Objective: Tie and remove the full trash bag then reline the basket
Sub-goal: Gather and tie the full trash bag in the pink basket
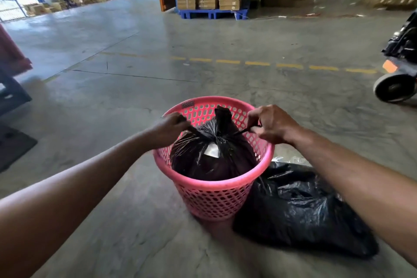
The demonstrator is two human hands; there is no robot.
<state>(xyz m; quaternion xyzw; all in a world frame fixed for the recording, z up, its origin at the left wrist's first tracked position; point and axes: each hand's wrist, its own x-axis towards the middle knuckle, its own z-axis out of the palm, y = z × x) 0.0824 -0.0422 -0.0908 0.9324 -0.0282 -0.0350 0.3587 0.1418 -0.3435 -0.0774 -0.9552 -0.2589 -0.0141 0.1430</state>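
Note:
A pink perforated basket point(214, 196) stands on the concrete floor in front of me. Inside it sits a full black trash bag point(209, 156), its top gathered at the middle with one flap standing up. My left hand point(168, 130) is closed on a twisted end of the bag at the basket's left rim. My right hand point(273, 125) pinches the other twisted end at the right rim. Both ends are pulled taut and away from each other. A second black plastic bag point(302, 212) lies on the floor to the right of the basket, touching its side.
A pallet jack wheel and body point(397, 79) stand at the right edge. Stacked cardboard boxes on a blue pallet point(212, 12) are far ahead. A red and dark object point(11, 88) sits at the left edge. A dashed yellow line crosses the floor.

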